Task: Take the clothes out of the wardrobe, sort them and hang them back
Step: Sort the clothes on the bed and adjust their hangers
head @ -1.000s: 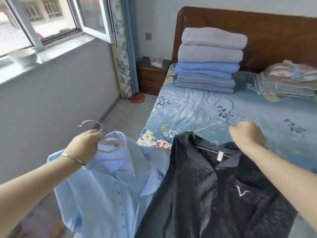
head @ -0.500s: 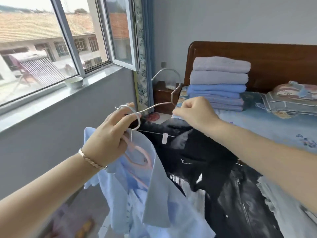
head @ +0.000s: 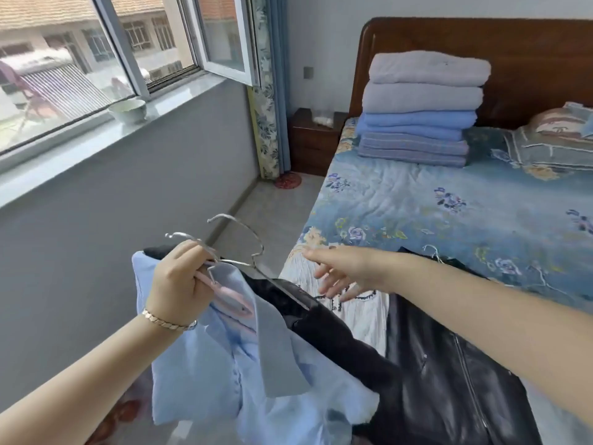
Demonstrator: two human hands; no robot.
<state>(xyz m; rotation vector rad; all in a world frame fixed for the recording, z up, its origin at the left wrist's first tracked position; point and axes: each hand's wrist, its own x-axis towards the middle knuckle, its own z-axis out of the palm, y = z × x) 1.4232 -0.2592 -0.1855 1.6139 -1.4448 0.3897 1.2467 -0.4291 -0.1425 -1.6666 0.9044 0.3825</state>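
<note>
Cotton comes nearest: the pale blue shirt (head: pixel 205 374) droops soft and creased from my left hand (head: pixel 179 281), its stiff collar flap turned outward and a row of small buttons running down the front. The fingers of that hand are curled tight round two hanger necks at once. One is a smooth pink plastic hanger (head: pixel 231 295) inside the blue shirt; the other is a thin silver wire hanger (head: pixel 254 261). Two metal hooks arch above my knuckles, one behind the other. From the wire one hangs a black garment (head: pixel 337 329), matte and slightly fuzzy, lying against the shirt's right side. A slim link bracelet (head: pixel 168 322) circles my left wrist.

My right hand (head: pixel 346 271) reaches out with fingers spread and gripping nothing, over a white crinkled top (head: pixel 365 319) with dark trim at the bed's near edge (whether I touch it, I cannot tell). Beside it, under my forearm, sprawls a glossy black leather jacket (head: pixel 449 380) with a metal zip.

Further on, the bed (head: pixel 449 203) wears a quilted blue floral spread, puckered along its stitching. At its head sits a squared stack of folded blankets (head: pixel 420 107), grey on top, blue in the middle, striped below, against a curved dark wooden headboard (head: pixel 513 53). Flat pillows (head: pixel 558 139) lie to the right. Left of the bed stand a boxy wooden nightstand (head: pixel 313 146) and a floral curtain (head: pixel 268 123), and a round pale bowl (head: pixel 128 111) rests on the smooth windowsill (head: pixel 179 91).
</note>
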